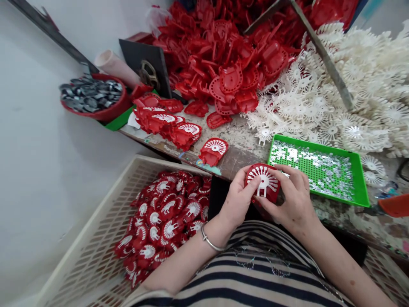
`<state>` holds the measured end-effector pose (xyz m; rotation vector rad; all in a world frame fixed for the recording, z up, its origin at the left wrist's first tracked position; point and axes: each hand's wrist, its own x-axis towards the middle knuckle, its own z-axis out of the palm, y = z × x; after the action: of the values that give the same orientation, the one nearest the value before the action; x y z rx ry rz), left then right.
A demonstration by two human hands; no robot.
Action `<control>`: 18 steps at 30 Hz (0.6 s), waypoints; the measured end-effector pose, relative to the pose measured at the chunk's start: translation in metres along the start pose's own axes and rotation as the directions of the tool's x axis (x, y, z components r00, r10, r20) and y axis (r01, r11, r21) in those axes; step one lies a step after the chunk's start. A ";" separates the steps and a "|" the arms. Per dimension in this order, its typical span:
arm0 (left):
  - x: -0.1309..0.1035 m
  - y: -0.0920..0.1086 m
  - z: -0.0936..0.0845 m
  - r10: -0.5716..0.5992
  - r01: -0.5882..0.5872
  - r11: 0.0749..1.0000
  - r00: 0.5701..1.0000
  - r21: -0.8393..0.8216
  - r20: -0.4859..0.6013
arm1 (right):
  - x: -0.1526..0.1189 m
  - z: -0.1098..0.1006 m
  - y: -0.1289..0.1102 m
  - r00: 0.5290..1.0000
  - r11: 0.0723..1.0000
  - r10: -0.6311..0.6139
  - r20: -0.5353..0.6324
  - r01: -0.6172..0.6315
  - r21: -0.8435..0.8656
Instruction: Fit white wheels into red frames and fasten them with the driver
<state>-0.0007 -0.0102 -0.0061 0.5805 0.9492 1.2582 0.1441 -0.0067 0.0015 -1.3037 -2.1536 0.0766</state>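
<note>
Both hands hold one red plastic part (271, 195) in front of my body, at the bench's front edge. A white fan-shaped plastic piece (262, 179) with radiating spokes and two prongs lies on its face. My left hand (238, 196) grips the left side, its thumb pressed on the white piece. From the right, my right hand (294, 196) closes its fingers on the part's other edge. Beside the right hand stands a green tray (361, 179) with many small shiny metal pieces (313, 170). Another red part with a white fan (214, 151) rests on the bench to the left.
Red parts (230, 64) are heaped at the back, white fan pieces (351, 94) at the right. A red bowl (96, 113) of dark metal pieces stands at the left. Below, a cream crate (86, 230) holds joined parts. An orange handle (396, 206) lies far right.
</note>
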 end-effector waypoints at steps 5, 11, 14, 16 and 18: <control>-0.001 0.001 0.002 0.012 -0.012 1.000 1.000 0.023 -0.016 | -0.001 -0.001 -0.001 1.000 1.000 0.005 -0.012 -0.005 0.014; -0.003 0.002 0.005 0.023 -0.021 0.999 0.998 0.045 -0.058 | -0.007 0.003 -0.004 0.999 0.999 0.039 -0.024 -0.039 0.026; -0.003 0.001 0.005 0.036 -0.030 0.996 0.997 0.081 -0.073 | -0.010 0.007 -0.006 0.998 0.998 0.042 -0.037 -0.040 0.042; -0.003 0.001 0.005 0.042 -0.033 0.994 0.996 0.104 -0.077 | -0.012 0.007 -0.006 0.998 0.998 0.038 -0.041 -0.036 0.052; -0.003 0.002 0.004 0.039 -0.030 0.993 0.997 0.113 -0.074 | -0.013 0.006 -0.005 0.998 0.997 0.043 -0.034 -0.041 0.062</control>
<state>0.0017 -0.0118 -0.0020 0.6424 1.0821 1.2710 0.1415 -0.0181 -0.0078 -1.3060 -2.0781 0.1345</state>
